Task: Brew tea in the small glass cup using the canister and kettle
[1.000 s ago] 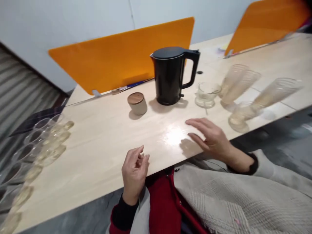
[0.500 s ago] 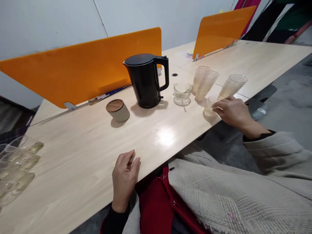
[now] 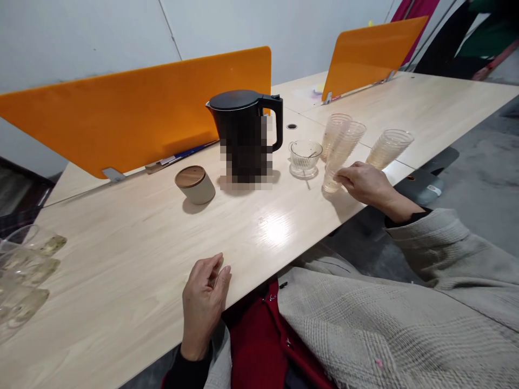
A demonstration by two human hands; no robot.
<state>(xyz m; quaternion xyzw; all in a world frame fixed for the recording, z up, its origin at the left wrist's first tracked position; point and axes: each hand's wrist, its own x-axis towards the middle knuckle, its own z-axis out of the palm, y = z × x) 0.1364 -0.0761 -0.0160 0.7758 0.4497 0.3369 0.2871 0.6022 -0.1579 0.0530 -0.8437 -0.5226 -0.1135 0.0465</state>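
Note:
A small clear ribbed glass [image 3: 331, 182] stands close in front of the other glasses, and my right hand [image 3: 365, 183] pinches its right side. Just behind it are two tall ribbed glasses [image 3: 337, 127] [image 3: 351, 141], partly overlapping. Another ribbed glass [image 3: 388, 148] rises beyond my right hand, its base hidden. To their left sits a clear ribbed glass cup [image 3: 306, 158] on a small saucer, with a thin stick-like thing inside. My left hand [image 3: 205, 302] rests at the table's near edge, holding nothing, its thumb apart from slightly bent fingers.
A black electric kettle [image 3: 237, 138], its lower body pixelated, stands mid-table beside a pale canister [image 3: 199, 189] with a wooden lid. Several clear cups [image 3: 30, 270] with pale contents are at the left edge. Orange dividers [image 3: 141, 113] [image 3: 375, 54] line the back. A person [image 3: 482, 43] is far right.
My right hand has moved left with the small ribbed glass, bringing it before the tall glasses. My left hand stays nearly still at the table edge.

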